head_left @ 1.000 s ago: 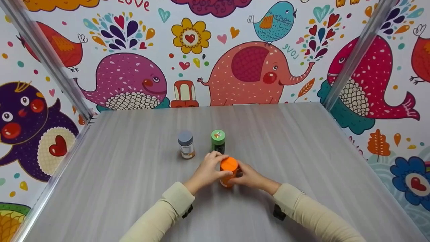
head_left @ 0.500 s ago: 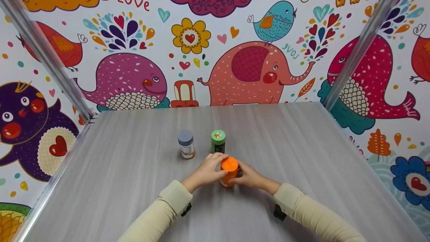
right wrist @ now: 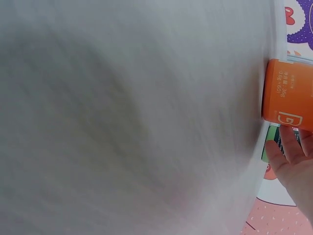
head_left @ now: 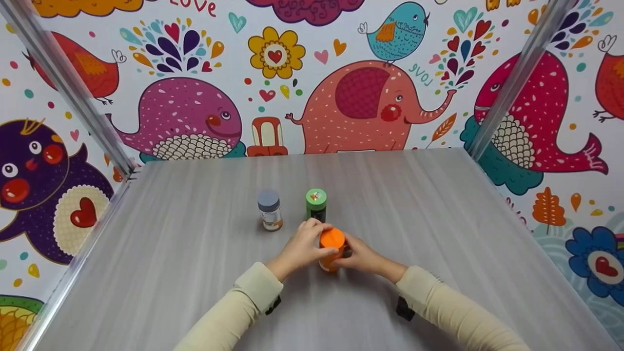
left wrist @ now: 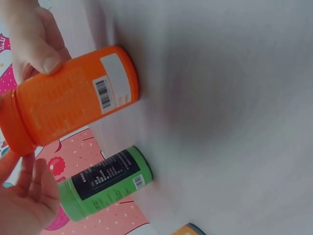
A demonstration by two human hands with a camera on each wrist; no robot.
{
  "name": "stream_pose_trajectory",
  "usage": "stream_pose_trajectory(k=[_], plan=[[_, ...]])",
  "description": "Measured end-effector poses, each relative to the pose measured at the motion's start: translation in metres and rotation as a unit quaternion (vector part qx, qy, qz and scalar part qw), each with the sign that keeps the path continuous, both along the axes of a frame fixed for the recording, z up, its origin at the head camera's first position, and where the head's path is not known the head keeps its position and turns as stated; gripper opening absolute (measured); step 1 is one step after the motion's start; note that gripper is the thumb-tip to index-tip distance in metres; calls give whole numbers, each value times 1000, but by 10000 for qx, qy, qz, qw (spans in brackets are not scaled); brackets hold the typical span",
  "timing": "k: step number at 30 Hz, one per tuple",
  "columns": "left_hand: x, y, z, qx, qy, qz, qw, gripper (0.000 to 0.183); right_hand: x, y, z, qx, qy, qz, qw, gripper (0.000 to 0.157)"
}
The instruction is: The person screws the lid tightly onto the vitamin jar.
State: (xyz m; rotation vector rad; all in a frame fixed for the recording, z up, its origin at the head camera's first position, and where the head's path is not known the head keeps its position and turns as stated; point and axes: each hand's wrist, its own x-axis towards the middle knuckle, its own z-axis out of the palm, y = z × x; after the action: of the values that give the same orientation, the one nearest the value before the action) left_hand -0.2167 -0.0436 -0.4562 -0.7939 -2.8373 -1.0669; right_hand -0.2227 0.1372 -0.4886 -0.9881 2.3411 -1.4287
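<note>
An orange bottle (head_left: 330, 265) with an orange screw lid (head_left: 333, 238) stands upright on the table. My left hand (head_left: 303, 248) grips the lid, thumb on the near side and fingers behind it. Lower down, my right hand (head_left: 363, 254) holds the bottle's body from the right. The left wrist view shows a barcode label near the base of the orange bottle (left wrist: 73, 100). Just behind it is a green-lidded bottle (head_left: 317, 202) with a dark label, partly hidden by my left hand. In the right wrist view, my right hand (right wrist: 296, 171) touches the orange bottle's side.
A small jar with a grey lid (head_left: 270, 209) stands to the left of the green-lidded bottle. Grey wood-grain tabletop (head_left: 195, 229) lies around the bottles. A cartoon-printed wall (head_left: 273, 97) and metal posts (head_left: 512, 92) border the table.
My left hand shifted slightly down and left around the lid, then came back to nearly its earlier position. The right hand and the bottles stayed in place.
</note>
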Motion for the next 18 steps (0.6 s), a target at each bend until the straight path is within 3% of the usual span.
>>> stream_pose_trajectory(k=[9, 15, 18], plan=[[-5, -8, -1, 81, -110, -474, 9988, 58, 1, 0, 1, 6, -107, -70, 9999, 60], [-6, -13, 0, 152, -432, -885, 9950, 55, 1, 0, 1, 50, 18, -117, 9999, 62], [-5, -13, -1, 229, -609, -939, 9934, 56, 1, 0, 1, 44, 20, -116, 9999, 62]])
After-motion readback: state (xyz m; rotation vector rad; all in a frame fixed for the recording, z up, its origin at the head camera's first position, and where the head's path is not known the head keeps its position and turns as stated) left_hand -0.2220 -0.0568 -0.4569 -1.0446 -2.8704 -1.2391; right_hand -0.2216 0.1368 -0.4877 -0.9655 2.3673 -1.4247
